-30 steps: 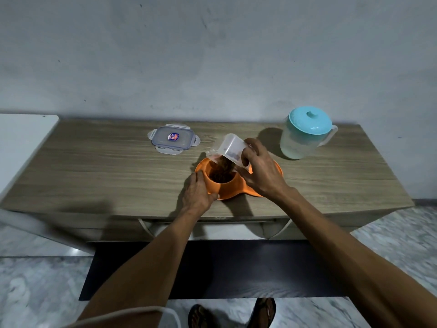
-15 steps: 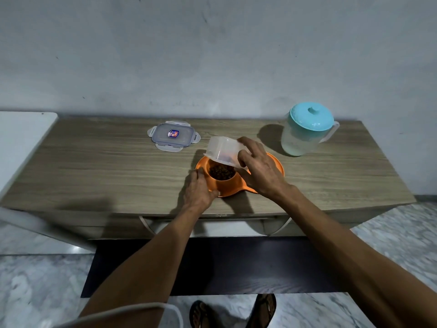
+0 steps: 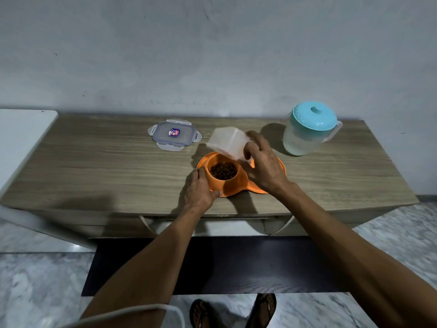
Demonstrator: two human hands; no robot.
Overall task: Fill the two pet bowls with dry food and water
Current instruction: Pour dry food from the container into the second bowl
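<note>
Translucent square plastic tub (image 3: pixel 228 142), tilted, clamped in curled fingers of right hand (image 3: pixel 264 166), round orange plastic bowl (image 3: pixel 224 184) of brown kibble (image 3: pixel 223 171) below them, left hand (image 3: pixel 201 189) cupping its wall.

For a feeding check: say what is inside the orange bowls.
The left bowl holds brown dry food. The right hand, gripping a clear container, covers the other bowl; its contents are hidden.

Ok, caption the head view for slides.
Right hand tilts clear plastic container over orange bowl of brown kibble; left hand steadies it.
</note>
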